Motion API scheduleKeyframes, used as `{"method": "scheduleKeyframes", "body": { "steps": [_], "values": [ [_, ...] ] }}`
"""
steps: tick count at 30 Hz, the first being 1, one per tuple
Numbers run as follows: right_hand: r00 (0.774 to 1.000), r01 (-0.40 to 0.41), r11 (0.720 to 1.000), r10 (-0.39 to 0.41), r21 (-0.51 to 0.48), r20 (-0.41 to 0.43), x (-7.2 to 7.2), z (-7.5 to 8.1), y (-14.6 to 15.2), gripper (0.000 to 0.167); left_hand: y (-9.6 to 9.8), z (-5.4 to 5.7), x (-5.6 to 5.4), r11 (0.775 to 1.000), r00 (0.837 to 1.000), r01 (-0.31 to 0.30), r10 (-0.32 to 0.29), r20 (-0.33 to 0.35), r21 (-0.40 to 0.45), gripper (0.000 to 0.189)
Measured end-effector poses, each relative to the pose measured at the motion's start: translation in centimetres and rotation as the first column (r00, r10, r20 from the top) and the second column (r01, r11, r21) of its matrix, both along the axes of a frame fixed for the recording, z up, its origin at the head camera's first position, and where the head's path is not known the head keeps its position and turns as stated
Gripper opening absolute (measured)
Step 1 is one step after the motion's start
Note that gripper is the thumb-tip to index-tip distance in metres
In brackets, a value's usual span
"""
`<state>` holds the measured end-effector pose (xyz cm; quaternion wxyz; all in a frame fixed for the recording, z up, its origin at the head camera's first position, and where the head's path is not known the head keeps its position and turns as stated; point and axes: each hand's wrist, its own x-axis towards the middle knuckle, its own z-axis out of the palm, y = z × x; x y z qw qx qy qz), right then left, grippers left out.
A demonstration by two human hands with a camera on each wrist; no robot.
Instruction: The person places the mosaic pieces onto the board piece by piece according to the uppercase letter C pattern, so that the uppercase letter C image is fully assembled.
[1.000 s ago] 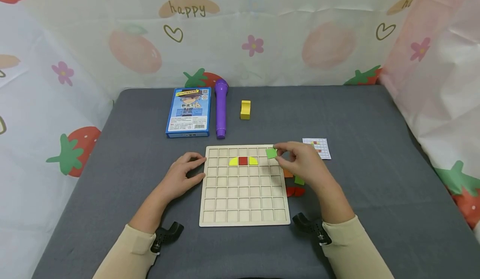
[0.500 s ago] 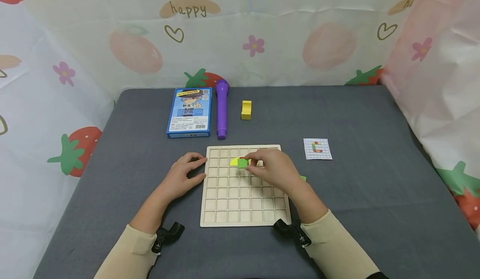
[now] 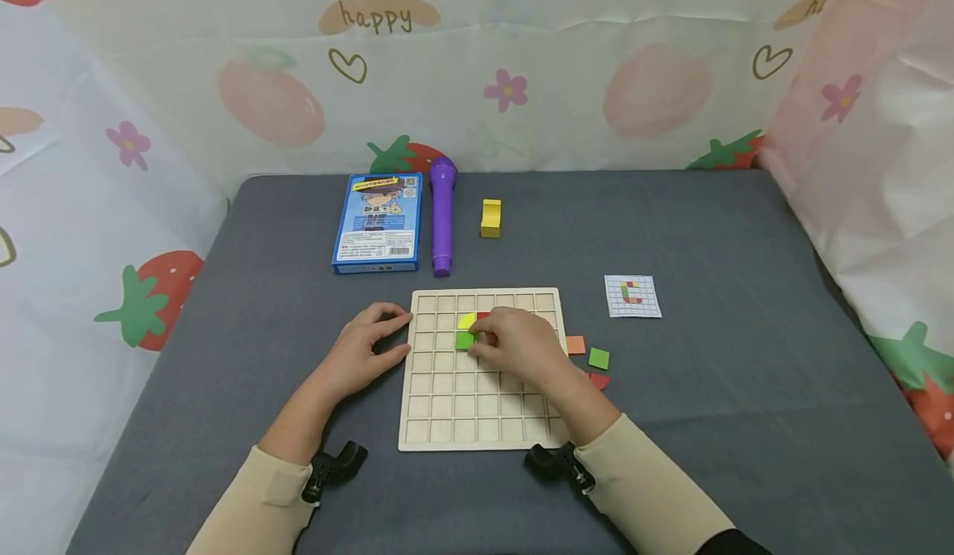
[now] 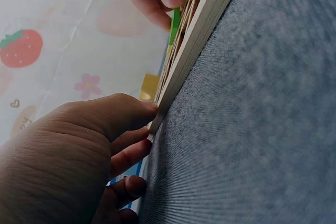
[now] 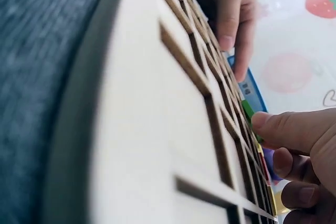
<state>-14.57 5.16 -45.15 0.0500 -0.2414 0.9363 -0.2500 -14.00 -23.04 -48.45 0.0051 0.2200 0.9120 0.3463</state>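
A wooden grid board [image 3: 462, 446] lies flat on the table. My right hand [image 3: 522, 344] pinches a green square tile [image 3: 464, 340] between thumb and finger, at the cell just below a yellow rounded tile [image 3: 465, 320]. Part of a red square tile [image 3: 483, 315] shows beside the yellow one; my right hand hides what lies farther right in that row. In the right wrist view the thumb presses on the green tile [image 5: 247, 109]. With thumb and fingers spread, my left hand [image 3: 358, 352] rests against the board's left edge, as the left wrist view also shows.
Right of the board lie an orange tile [image 3: 575, 345], another green tile [image 3: 599, 358] and a red tile [image 3: 599, 381], partly hidden. A patterned card [image 3: 633, 296] is beyond them. Behind the board are a blue box [image 3: 378, 224], a purple microphone [image 3: 442, 215] and a yellow block [image 3: 490, 219].
My right hand has carried the green tile from the board's upper right corner leftward and down to the cell under the yellow tile. My left hand stays at the board's edge.
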Motion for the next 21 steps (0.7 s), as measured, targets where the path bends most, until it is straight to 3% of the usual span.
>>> {"method": "scheduleKeyframes", "body": {
  "steps": [9,16,21],
  "values": [
    [1.000,0.024,1.000,-0.023,0.011,-0.015,0.0,-0.3,-0.1,0.018,0.1,0.0,0.0,1.000,1.000,-0.001,0.001,-0.002,-0.006,0.051],
    [1.000,-0.002,0.999,0.002,0.043,-0.001,0.3,-0.1,0.1,0.022,0.1,0.1,0.0,1.000,1.000,-0.001,0.001,-0.005,-0.007,0.051],
    [1.000,0.014,1.000,-0.014,0.012,0.001,0.9,0.5,1.1,0.022,0.0,0.1,0.0,1.000,1.000,0.001,-0.001,-0.007,-0.005,0.050]
  ]
}}
